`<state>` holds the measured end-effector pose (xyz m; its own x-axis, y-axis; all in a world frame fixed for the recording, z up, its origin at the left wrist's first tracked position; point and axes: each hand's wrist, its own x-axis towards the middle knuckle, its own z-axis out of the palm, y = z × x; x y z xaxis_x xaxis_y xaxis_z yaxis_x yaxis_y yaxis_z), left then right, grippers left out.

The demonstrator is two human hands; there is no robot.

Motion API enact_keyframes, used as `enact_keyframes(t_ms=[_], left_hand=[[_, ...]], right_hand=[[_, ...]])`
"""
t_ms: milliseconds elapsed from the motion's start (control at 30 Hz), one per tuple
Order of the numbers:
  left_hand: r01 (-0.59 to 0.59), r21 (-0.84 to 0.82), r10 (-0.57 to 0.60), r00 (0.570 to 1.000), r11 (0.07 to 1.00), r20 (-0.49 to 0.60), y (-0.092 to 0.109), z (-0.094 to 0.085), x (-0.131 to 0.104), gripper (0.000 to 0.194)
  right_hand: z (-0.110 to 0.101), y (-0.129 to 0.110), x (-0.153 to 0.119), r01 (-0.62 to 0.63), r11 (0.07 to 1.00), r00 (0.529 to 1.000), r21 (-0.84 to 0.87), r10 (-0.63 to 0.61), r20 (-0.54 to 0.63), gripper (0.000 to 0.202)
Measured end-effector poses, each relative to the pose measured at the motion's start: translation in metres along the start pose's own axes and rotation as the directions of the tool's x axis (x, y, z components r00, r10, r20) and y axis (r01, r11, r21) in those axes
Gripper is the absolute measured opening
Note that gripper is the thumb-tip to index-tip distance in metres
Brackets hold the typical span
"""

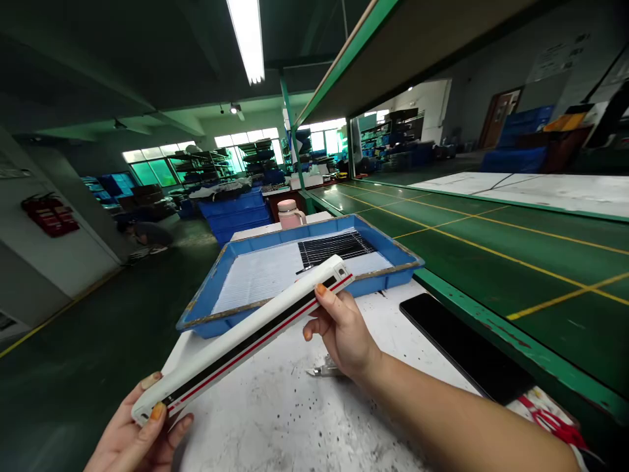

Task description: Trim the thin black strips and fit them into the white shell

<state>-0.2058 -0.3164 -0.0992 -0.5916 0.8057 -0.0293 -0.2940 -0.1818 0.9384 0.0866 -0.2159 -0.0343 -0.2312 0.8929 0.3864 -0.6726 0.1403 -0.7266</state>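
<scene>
Both hands grip the white bar (pixel 246 334); left hand (pixel 135 436), right hand (pixel 341 331).

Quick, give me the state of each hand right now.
Left hand: closed on the near end of the long white strip.
Right hand: closed on the strip's far end.

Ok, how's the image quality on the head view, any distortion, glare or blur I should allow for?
Head view: wide-angle distortion bends the green bench edge and shelf lines; the ceiling tube light and far windows are blown out; the long white strip, held by the left hand and right hand, is sharp and evenly lit; the blue tray reads clearly; the far background is soft.
</scene>
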Motion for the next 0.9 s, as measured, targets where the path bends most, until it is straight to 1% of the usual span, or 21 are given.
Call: enact_keyframes(t_ms=[100,367,600,700,767,833,900], left_hand=[[0.04,-0.028,-0.039,0.999,0.999,0.014,0.003,0.004,-0.005,0.055],[0.044,-0.04,-0.044,0.999,0.998,0.002,0.004,0.01,-0.007,0.051],[0.062,-0.05,-0.062,0.998,0.997,0.002,0.004,0.006,-0.008,0.054],[0.04,-0.035,-0.04,0.999,0.999,0.007,0.007,0.008,-0.012,0.053],[0.021,-0.023,-0.021,1.0,1.0,-0.001,0.011,0.011,-0.017,0.05],[0.005,-0.002,-0.005,0.999,1.0,-0.045,0.017,0.013,-0.023,0.048],[-0.009,0.025,0.012,0.993,1.0,-0.115,0.023,0.014,-0.028,0.047]], right_hand=[[0.001,-0.001,-0.002,0.005,1.0,1.0,-0.006,-0.006,-0.017,0.033],[0.003,-0.003,-0.003,-0.01,1.0,0.999,-0.026,0.009,-0.044,0.032],[0.003,0.0,-0.003,-0.045,0.995,0.997,-0.087,0.039,-0.071,0.035],[0.003,0.0,-0.001,-0.064,0.985,0.996,-0.159,0.052,-0.079,0.038],[0.0,-0.002,0.002,-0.065,0.969,0.995,-0.236,0.044,-0.092,0.041],[-0.005,-0.007,0.008,-0.044,0.937,0.992,-0.346,0.0,-0.127,0.045],[-0.012,-0.017,0.014,-0.01,0.871,0.98,-0.491,-0.089,-0.177,0.048]])
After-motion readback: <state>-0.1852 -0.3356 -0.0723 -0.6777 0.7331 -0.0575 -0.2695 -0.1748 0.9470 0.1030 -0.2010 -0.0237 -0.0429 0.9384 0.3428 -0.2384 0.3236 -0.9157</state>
